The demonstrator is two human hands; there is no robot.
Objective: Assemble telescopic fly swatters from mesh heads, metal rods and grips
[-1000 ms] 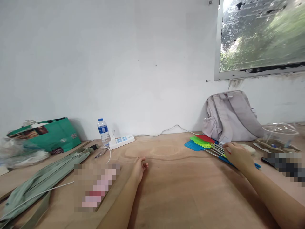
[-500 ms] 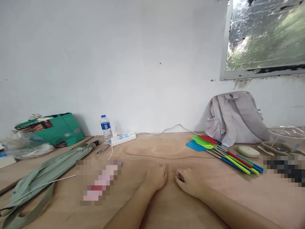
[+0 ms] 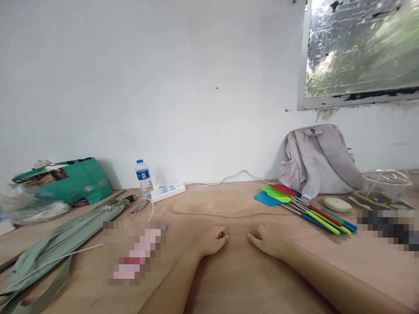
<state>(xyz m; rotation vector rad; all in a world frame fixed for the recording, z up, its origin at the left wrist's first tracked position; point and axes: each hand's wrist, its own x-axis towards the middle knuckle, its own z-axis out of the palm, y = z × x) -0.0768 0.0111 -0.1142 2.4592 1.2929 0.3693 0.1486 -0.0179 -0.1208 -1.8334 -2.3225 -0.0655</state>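
My left hand [image 3: 214, 240] rests on the wooden table [image 3: 222, 279], its fingers curled into a loose fist and the thumb against them. Across a small gap, my right hand [image 3: 266, 240] lies on the same wood, also loosely closed with the thumb pointing inward. Nothing shows in either hand. Several fly swatters [image 3: 314, 213] in blue, green and red lie stacked to the right of my right hand. A pixelated pink object [image 3: 140, 253] is to the left of my left hand.
Farther left are a grey-green bag [image 3: 68, 240], a green shopping bag [image 3: 88, 181], a water bottle [image 3: 143, 176] and a power strip [image 3: 168, 191]. A grey backpack [image 3: 324, 161] leans on the wall, near a cream oval case [image 3: 337, 204] and a clear plastic bowl [image 3: 386, 185].
My hands have moved a little farther apart. The left one has turned so that its thumb and curled fingertips show. The view has shifted slightly to the right.
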